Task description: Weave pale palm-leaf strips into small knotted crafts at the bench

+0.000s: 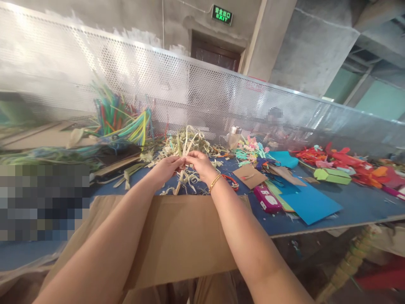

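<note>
Both of my hands meet above the far edge of a cardboard sheet (183,236). Between the fingertips of my left hand (169,166) and my right hand (200,164) are pale dried husk strips (186,145), which look like corn husk. The strips stand up in a loop over the fingers, and an end hangs down below them. Both hands are closed in a pinch. Right behind them lies a heap of dried husk pieces (177,141), with curled scraps (190,179) on the blue table (221,196) underneath.
At the left stand bundles of coloured strands (123,118). A lidded jar (234,137) is behind the hands. To the right lie a purple box (267,198), blue sheets (310,202), a green paper piece (332,175) and red flower-like crafts (344,160). A perforated metal screen (215,93) lines the back.
</note>
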A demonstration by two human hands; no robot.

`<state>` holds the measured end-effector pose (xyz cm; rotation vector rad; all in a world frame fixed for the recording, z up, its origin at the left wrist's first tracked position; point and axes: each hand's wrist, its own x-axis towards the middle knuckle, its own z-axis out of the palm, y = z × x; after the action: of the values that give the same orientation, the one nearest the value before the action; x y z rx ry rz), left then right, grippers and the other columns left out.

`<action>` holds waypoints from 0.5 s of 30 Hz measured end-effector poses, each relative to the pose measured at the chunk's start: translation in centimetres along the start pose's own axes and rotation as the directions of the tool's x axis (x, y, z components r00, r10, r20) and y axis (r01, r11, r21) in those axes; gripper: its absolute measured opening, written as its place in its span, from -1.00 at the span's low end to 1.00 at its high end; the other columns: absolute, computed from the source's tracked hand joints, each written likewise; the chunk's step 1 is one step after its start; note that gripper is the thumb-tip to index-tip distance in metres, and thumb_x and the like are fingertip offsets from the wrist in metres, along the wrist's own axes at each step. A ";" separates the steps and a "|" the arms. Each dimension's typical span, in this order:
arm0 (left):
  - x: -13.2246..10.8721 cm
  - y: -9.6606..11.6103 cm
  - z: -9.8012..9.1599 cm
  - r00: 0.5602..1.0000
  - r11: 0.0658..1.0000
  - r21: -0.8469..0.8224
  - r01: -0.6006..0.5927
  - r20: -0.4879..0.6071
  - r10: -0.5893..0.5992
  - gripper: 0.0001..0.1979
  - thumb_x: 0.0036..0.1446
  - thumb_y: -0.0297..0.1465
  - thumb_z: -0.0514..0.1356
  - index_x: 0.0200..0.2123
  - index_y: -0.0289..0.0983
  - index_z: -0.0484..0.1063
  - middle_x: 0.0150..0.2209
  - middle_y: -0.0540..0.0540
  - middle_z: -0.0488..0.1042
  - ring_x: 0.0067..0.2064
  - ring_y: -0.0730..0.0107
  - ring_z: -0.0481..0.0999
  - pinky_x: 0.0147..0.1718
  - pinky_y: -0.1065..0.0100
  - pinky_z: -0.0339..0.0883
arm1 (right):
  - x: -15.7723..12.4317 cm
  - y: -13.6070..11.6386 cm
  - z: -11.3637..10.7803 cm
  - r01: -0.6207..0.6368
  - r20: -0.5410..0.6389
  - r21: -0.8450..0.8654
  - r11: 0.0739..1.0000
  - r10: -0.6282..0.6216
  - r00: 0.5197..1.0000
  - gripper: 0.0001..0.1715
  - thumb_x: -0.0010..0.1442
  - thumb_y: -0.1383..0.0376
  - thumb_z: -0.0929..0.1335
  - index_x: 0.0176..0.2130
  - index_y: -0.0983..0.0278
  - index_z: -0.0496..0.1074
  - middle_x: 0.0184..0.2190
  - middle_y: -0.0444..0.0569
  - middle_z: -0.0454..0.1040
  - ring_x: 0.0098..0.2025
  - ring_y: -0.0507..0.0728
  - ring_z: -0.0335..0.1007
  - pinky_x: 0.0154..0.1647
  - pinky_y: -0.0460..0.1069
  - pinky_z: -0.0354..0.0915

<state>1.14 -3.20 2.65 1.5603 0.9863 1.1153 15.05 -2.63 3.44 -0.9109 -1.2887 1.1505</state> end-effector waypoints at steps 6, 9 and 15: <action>-0.1 -0.2 -0.1 0.999 0.989 0.147 -0.022 0.046 0.016 -0.72 0.01 -0.17 0.15 -0.51 -0.28 0.42 -0.62 0.05 0.16 -0.58 0.52 0.09 -0.59 0.46 -0.04 | 0.3 0.2 -0.9 -0.079 0.170 0.062 0.995 0.068 0.983 -0.78 0.05 0.19 0.41 -0.38 0.28 0.37 -0.58 -0.22 0.28 -0.62 -0.12 0.06 -0.64 -0.19 -0.06; 0.0 -0.3 -0.3 0.996 0.959 0.274 -0.070 0.065 0.054 -0.75 0.01 -0.20 0.14 -0.55 -0.25 0.38 -0.62 0.03 0.23 -0.54 0.46 0.20 -0.53 0.44 0.07 | 0.6 -0.2 -1.6 -0.082 0.127 0.191 0.978 0.058 0.990 -0.67 0.17 0.09 0.33 -0.44 0.28 0.30 -0.55 -0.18 0.31 -0.63 -0.12 0.04 -0.68 -0.19 -0.06; 1.0 -1.6 -1.9 0.996 0.888 0.459 -0.041 0.094 -0.003 -0.80 0.04 -0.29 0.04 -0.55 -0.21 0.34 -0.56 -0.02 0.43 -0.51 0.37 0.35 -0.47 0.39 0.18 | 1.6 -2.0 -4.3 -0.015 -0.171 0.480 0.877 0.110 0.979 -0.69 0.32 0.22 0.15 -0.45 0.25 0.16 -0.59 -0.22 0.29 -0.68 -0.12 0.06 -0.70 -0.21 -0.02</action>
<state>-0.58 -1.41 1.59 1.9843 1.2364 0.8454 19.46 -1.04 5.27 -0.6752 -0.7659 1.3186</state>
